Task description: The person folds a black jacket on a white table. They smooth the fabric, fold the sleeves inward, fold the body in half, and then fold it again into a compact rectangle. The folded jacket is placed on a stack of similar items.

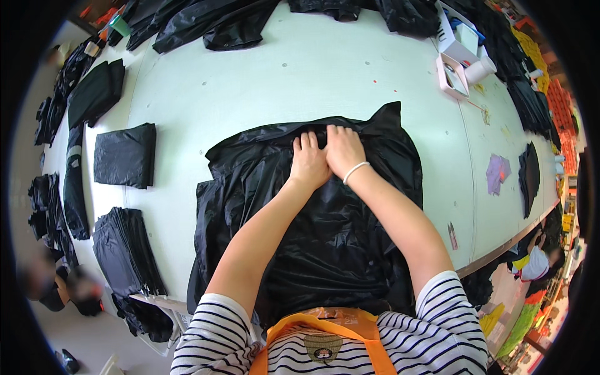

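A black, shiny garment [337,237] lies spread and wrinkled on the pale table in front of me. Near its far edge, my two hands meet side by side at the middle. My left hand [309,161] rests on the fabric with its fingers stretched forward and slightly apart. Beside it, my right hand [344,151], with a white band at the wrist, has its fingers bent over a fold of the garment. The fingertips of that hand are partly lost in the dark cloth. One corner of the garment sticks up at the far right.
Folded black garments [125,156] and a stack of them [128,250] lie at the left. Small snips [452,235] and a purple cloth [498,175] are on the right. Farther back stand a pink box [453,76] and a white container [480,70]. More black clothes [231,31] line the far edge.
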The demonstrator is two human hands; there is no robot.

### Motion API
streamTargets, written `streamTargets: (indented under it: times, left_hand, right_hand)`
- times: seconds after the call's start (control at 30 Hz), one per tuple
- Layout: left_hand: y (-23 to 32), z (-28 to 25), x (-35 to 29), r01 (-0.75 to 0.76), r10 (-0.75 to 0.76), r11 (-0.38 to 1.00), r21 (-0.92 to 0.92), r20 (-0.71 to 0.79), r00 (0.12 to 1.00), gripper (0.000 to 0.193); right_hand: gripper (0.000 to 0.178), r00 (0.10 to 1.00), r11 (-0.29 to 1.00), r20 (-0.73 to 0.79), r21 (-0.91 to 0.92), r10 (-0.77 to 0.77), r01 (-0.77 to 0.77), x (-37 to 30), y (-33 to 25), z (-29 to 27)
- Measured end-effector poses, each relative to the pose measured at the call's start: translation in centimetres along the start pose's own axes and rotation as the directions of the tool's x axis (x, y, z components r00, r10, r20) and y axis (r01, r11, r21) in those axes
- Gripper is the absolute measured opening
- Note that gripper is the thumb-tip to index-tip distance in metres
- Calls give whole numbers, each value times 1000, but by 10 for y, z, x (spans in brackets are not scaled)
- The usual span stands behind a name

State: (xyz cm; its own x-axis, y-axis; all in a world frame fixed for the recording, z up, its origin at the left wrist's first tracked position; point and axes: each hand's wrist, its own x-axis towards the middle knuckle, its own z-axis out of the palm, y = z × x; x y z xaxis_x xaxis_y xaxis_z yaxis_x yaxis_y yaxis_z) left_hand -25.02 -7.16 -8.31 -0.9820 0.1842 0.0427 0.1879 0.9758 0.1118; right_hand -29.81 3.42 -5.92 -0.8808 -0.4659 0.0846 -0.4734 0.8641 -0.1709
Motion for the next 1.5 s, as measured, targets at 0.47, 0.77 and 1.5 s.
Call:
streamTargets:
  times: [0.47, 0.77, 1.5]
  left_hand:
    - [26, 10, 55, -14, -70, 914, -405, -192, 979, 30]
    - [32, 9, 70, 177, -246, 772, -610, -30, 969, 29]
    - [10, 62, 87, 356, -326, 145, -923, 295, 898, 25]
  right_hand:
    - [26, 946, 925, -299, 381, 127, -3, -11, 99, 9]
    - [18, 935, 922, -353, 368, 21, 119, 3, 114, 18]
    - [15, 992, 664, -62, 747, 114, -30, 3, 103, -19]
